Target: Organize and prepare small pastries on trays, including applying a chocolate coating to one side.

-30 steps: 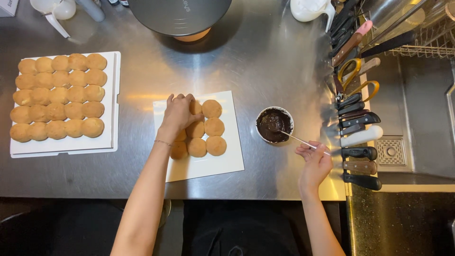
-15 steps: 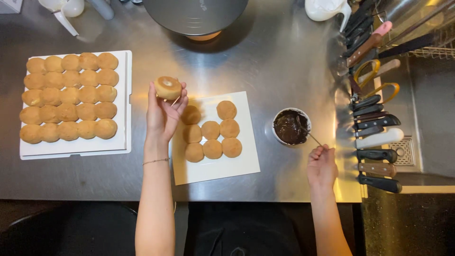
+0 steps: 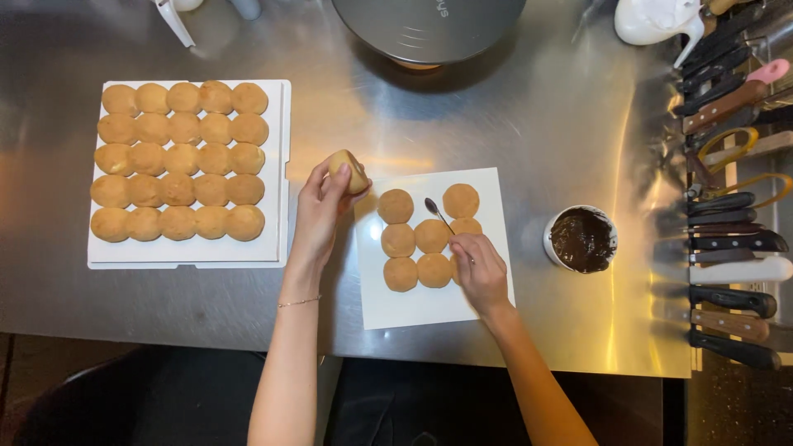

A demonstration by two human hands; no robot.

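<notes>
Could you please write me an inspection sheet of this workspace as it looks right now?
Surface: brushed steel worktop, with glare patches.
Job's things: round golden bun in the left hand; small dark-tipped spoon in the right hand, over the loose buns on the square white sheet; white cup of dark chocolate spread right of the sheet.
Clutter: white tray filled with rows of buns; round grey appliance base at the far edge; white jug.
Grips: left hand closed on the bun; right hand closed on the spoon.
Cables: nothing seen.
Surroundings: row of knives and tools along the right; dark floor below.
</notes>
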